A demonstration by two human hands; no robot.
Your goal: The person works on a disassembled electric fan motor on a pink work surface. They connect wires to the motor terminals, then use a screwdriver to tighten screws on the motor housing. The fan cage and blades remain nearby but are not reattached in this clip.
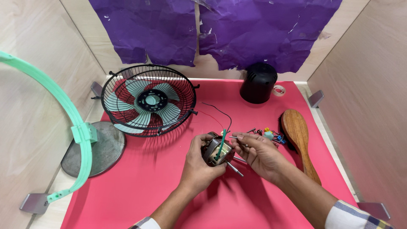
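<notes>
1. The left hand (198, 163) is gripping a small metal fan motor with a steel shaft (219, 152), fingers curled closed around its left side, holding it above the middle of the red mat (140, 186) that is covering the worktop.
2. The right hand (259, 153) is pinching a thin metal screwdriver (238, 138) between thumb and fingertips, with its tip meeting the top of the motor.
3. Green, black and red wires (220, 121) are trailing from the motor toward the mat's far edge.
4. A black wire fan guard with pale green blades (149, 101) is leaning near the far left corner, beside a round grey metal base (101, 148).
5. A mint green plastic ring (63, 106) is arching over the left edge.
6. A black plastic motor cover (258, 83) is standing at the far edge.
7. A wooden-backed brush (299, 138) is lying along the right edge, with small screws and coloured parts (267, 133) just beside it.
</notes>
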